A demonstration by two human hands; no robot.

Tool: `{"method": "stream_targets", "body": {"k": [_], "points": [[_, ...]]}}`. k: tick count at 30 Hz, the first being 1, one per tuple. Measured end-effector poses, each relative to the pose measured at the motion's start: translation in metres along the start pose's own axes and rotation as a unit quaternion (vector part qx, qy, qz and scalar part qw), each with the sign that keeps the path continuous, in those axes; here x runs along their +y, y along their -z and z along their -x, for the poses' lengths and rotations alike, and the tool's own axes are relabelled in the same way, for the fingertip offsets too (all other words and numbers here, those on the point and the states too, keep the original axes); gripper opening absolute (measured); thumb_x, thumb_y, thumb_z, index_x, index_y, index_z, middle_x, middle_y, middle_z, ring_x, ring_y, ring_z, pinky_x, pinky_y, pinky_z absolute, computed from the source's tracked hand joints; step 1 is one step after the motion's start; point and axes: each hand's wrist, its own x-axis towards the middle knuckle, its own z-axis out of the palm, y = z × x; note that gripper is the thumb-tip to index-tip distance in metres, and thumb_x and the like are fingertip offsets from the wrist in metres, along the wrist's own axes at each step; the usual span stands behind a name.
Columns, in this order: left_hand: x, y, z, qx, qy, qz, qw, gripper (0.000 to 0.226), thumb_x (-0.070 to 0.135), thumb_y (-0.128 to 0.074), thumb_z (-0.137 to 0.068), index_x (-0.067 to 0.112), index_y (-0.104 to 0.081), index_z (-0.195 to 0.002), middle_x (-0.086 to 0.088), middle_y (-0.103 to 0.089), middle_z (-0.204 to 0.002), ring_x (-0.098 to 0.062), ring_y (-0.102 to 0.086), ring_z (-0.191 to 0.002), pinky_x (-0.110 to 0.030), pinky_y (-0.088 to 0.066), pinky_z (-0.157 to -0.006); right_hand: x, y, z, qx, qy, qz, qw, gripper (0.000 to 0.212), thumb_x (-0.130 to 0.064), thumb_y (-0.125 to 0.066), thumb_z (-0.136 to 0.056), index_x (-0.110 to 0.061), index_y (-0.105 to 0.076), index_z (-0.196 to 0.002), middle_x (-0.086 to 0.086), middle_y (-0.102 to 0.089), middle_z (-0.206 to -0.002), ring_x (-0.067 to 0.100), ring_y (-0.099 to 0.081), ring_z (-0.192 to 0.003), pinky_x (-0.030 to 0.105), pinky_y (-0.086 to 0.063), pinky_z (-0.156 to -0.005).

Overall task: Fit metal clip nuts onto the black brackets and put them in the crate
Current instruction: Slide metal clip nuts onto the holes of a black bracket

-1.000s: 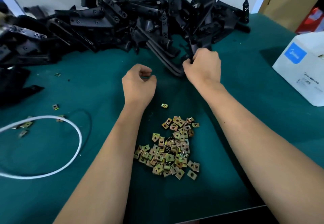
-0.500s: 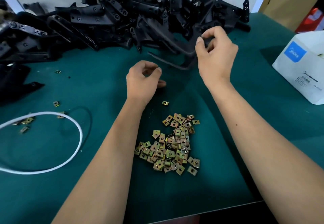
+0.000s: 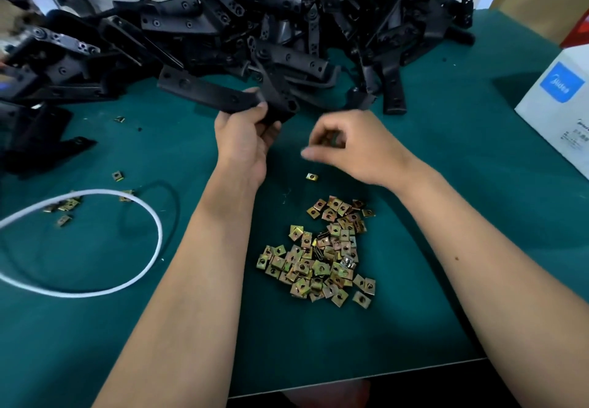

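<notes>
While the left hand (image 3: 245,139) grips a black bracket (image 3: 220,96), the right hand (image 3: 353,149) hangs blurred — fingers curled, grip unclear.

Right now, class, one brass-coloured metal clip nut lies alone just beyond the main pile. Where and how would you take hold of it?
Pinch the lone brass-coloured square clip nut by two opposite edges, coming straight down from above. It lies flat on the green mat, apart from the pile of clip nuts, with bare mat on every side. The right hand, blurred just above it, looks best placed.
</notes>
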Motion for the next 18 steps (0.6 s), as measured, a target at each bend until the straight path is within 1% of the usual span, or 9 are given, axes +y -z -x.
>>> {"method": "stream_targets", "body": {"k": [1, 2, 4, 7, 9, 11, 14, 16, 18], "points": [[0.001, 0.001, -0.001, 0.004, 0.003, 0.003, 1.0, 0.024, -0.005, -0.055, -0.096, 0.015, -0.063, -0.107, -0.009, -0.068, -0.103, -0.018, -0.067, -0.077, -0.026, -0.05, -0.058, 0.001, 0.001, 0.003, -0.045, 0.008, 0.031, 0.998, 0.024, -0.04, -0.085, -0.082, -0.02, -0.075, -0.092, -0.01, -0.07, -0.083, -0.003, -0.06, -0.068, 0.013, -0.042, -0.061], [0.0, 0.001, -0.002, 0.006, 0.008, 0.004, 1.0, 0.023, -0.002, -0.055, -0.097, 0.014, -0.061, -0.112, -0.01, -0.067, -0.106, -0.017, -0.064, -0.075, -0.025, -0.048, -0.056, 0.002, -0.001, 0.005, -0.077, 0.012, 0.059, 0.995, 0.022, -0.041, -0.086, -0.081, -0.024, -0.076, -0.091, -0.012, -0.067, -0.086, -0.008, -0.058, -0.07, 0.011, -0.038, -0.062], [-0.002, 0.0, 0.0, 0.001, 0.025, 0.015, 1.0, 0.026, 0.007, -0.059, -0.098, 0.01, -0.058, -0.124, -0.01, -0.065, -0.107, -0.016, -0.06, -0.074, -0.023, -0.043, -0.052, 0.0, -0.004, 0.007, -0.099, 0.014, 0.084, 0.991, 0.016, -0.037, -0.086, -0.081, -0.028, -0.075, -0.089, -0.014, -0.063, -0.089, -0.011, -0.054, -0.073, 0.012, -0.034, -0.064], [-0.004, -0.001, 0.005, -0.01, 0.037, 0.019, 0.999, 0.052, 0.022, -0.069, -0.097, 0.001, -0.052, -0.141, -0.009, -0.067, -0.108, -0.017, -0.059, -0.076, -0.024, -0.042, -0.052, -0.004, -0.012, 0.008, -0.075, 0.014, 0.083, 0.994, 0.014, -0.027, -0.083, -0.085, -0.029, -0.07, -0.086, -0.015, -0.063, -0.086, -0.006, -0.055, -0.071, 0.019, -0.039, -0.067], [-0.005, -0.001, 0.007, -0.009, 0.033, 0.002, 0.999, 0.059, 0.032, -0.071, -0.096, 0.003, -0.052, -0.143, -0.008, -0.069, -0.11, -0.017, -0.063, -0.075, -0.026, -0.047, -0.054, -0.005, -0.015, 0.009, -0.021, 0.005, 0.04, 0.999, 0.014, -0.019, -0.08, -0.088, -0.024, -0.068, -0.087, -0.012, -0.067, -0.083, -0.001, -0.06, -0.07, 0.02, -0.044, -0.067], [-0.006, -0.002, 0.008, -0.004, 0.034, -0.015, 0.999, 0.057, 0.042, -0.069, -0.096, 0.004, -0.055, -0.136, -0.006, -0.071, -0.106, -0.017, -0.065, -0.072, -0.028, -0.05, -0.057, -0.008, -0.017, 0.008, 0.04, -0.019, -0.086, 0.995, 0.009, -0.01, -0.075, -0.092, -0.013, -0.067, -0.091, -0.002, -0.071, -0.08, 0.007, -0.064, -0.065, 0.021, -0.05, -0.062], [-0.009, -0.006, 0.009, 0.03, 0.011, -0.047, 0.998, 0.031, 0.044, -0.061, -0.101, 0.013, -0.054, -0.104, -0.001, -0.059, -0.079, -0.015, -0.053, -0.059, -0.027, -0.043, -0.053, -0.015, -0.019, 0.008, 0.124, -0.034, -0.278, 0.952, 0.004, 0.001, -0.07, -0.093, -0.003, -0.07, -0.095, 0.004, -0.072, -0.078, 0.014, -0.067, -0.067, 0.024, -0.054, -0.061], [-0.012, -0.009, 0.011, 0.059, -0.017, -0.068, 0.996, 0.032, 0.043, -0.065, -0.099, 0.017, -0.05, -0.088, 0.003, -0.057, -0.069, -0.015, -0.054, -0.059, -0.03, -0.045, -0.056, -0.019, -0.021, 0.008, 0.136, -0.043, -0.354, 0.924, 0.014, 0.007, -0.069, -0.092, -0.005, -0.074, -0.096, 0.002, -0.074, -0.079, 0.015, -0.071, -0.072, 0.022, -0.056, -0.069], [-0.014, -0.009, 0.013, 0.07, -0.035, -0.067, 0.995, 0.034, 0.041, -0.069, -0.096, 0.017, -0.051, -0.081, 0.005, -0.058, -0.065, -0.014, -0.057, -0.062, -0.032, -0.048, -0.06, -0.023, -0.025, 0.009, 0.126, -0.056, -0.407, 0.903, 0.018, 0.01, -0.069, -0.091, -0.006, -0.075, -0.097, 0.004, -0.076, -0.082, 0.019, -0.075, -0.076, 0.023, -0.059, -0.072]]}}
